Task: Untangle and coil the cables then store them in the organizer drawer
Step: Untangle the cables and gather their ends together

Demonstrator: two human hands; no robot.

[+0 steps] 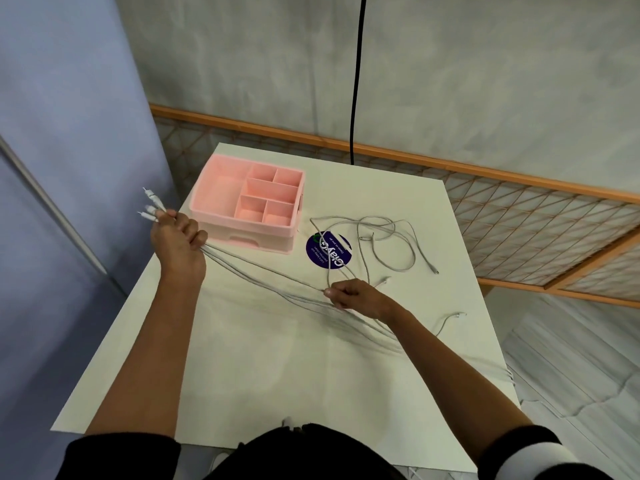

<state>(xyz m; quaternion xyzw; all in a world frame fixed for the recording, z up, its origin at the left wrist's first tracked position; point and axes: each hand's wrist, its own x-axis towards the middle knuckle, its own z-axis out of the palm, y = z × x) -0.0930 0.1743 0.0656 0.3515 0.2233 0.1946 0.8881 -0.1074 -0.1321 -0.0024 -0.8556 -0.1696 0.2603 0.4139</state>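
Note:
My left hand (178, 242) grips a bundle of several white cables (273, 287) near their plug ends, which stick out past my fingers at the table's left edge. The bundle runs taut across the white table (277, 375) toward the right. My right hand (353, 294) pinches those strands mid-length. Beyond my right hand, loose loops of tangled white cable (388, 244) lie on the table. The pink organizer (247, 202), with open top compartments and a drawer front below, stands at the back left, just right of my left hand.
A round dark-blue sticker (329, 251) lies flat beside the organizer, under one cable loop. A black cord (356, 81) hangs down behind the table. A wooden lattice screen (519, 209) lies along the far and right sides. Cable ends trail off the table's right edge.

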